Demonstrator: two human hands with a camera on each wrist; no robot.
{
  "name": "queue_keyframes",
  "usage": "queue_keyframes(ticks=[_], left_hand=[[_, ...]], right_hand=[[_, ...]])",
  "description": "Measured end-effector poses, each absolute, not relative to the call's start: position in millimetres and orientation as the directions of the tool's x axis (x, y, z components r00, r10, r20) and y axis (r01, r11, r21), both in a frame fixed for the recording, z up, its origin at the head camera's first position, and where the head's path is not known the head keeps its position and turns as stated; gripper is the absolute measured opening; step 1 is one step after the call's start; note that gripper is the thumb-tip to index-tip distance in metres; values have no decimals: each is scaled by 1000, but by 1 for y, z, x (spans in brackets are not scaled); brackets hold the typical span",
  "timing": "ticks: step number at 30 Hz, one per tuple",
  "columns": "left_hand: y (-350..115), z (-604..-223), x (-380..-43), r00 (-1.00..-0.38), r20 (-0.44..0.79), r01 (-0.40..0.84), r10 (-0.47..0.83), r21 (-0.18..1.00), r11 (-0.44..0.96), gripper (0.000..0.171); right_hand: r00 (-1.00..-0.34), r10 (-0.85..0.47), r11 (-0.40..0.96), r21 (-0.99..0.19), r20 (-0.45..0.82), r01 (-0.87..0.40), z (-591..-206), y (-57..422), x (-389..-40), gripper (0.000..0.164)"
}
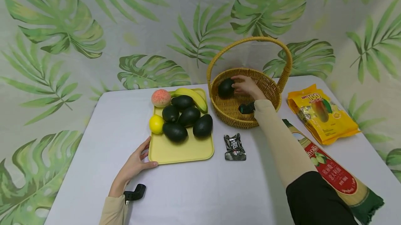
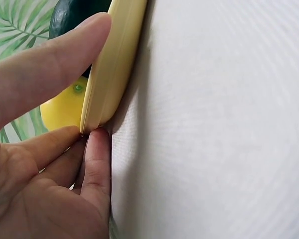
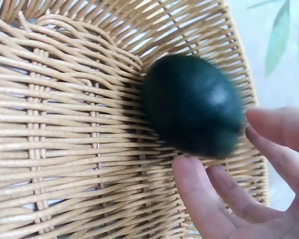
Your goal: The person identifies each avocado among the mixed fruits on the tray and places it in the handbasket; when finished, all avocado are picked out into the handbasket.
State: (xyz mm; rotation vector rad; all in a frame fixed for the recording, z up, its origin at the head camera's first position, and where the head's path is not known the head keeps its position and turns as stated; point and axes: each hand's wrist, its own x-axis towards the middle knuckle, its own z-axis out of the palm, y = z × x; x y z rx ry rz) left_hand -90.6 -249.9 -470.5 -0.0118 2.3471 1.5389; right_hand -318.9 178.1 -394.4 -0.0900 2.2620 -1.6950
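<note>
loosely spread, empty right hand (image 1: pixel 245 87) beside smooth ovoid avocado (image 3: pixel 189 104) in woven basket (image 3: pixel 55 139), relaxed left hand (image 1: pixel 134 165) touching rimmed tray (image 1: pixel 185 151)

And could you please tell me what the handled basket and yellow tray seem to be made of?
The handled basket looks like rattan, possibly synthetic, slightly glossy: its round strands are interwoven. The yellow tray is probably molded plastic with a smooth, low-sheen finish, judging by its even color and rounded corners.
</note>
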Motion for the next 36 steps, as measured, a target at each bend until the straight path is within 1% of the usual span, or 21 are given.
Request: queue_keyframes(ticks=[3, 5, 6, 7, 11, 14, 18, 23, 28, 36], left_hand=[[-250, -471, -91, -945, -280, -189, 171, 890, 416, 102], [-250, -471, -91, -944, -282, -191, 170, 889, 416, 101], [-250, -471, -91, -944, -285, -193, 169, 888, 417, 102], [-250, -471, -91, -943, -286, -195, 168, 888, 417, 102], [-250, -470, -91, -943, -289, -199, 163, 886, 419, 102], [-251, -470, -91, -943, -290, -199, 162, 884, 422, 102], [-250, -470, -91, -943, -288, -196, 165, 885, 423, 102], [-250, -469, -91, -943, -289, -197, 162, 883, 426, 102], [-250, -468, -91, -944, -288, -198, 162, 886, 419, 102], [-249, -468, -90, -942, -294, -202, 160, 882, 426, 102]], right_hand=[[-932, -292, 309, -943, -216, 122, -394, 179, -318, 48], [-928, -298, 332, -936, -224, 120, -393, 180, -317, 48], [-928, -283, 375, -919, -241, 125, -387, 177, -312, 48], [-927, -284, 387, -914, -245, 123, -385, 179, -311, 49], [-920, -317, 402, -911, -232, 91, -379, 186, -305, 50], [-911, -358, 372, -926, -206, 63, -375, 194, -300, 52], [-905, -393, 297, -954, -159, 39, -369, 202, -292, 52], [-892, -440, 245, -969, -102, -10, -360, 197, -275, 54], [-844, -531, 227, -973, -79, -51, -352, 179, -250, 51], [-746, -656, 329, -933, -114, -147, -356, 147, -213, 52]])
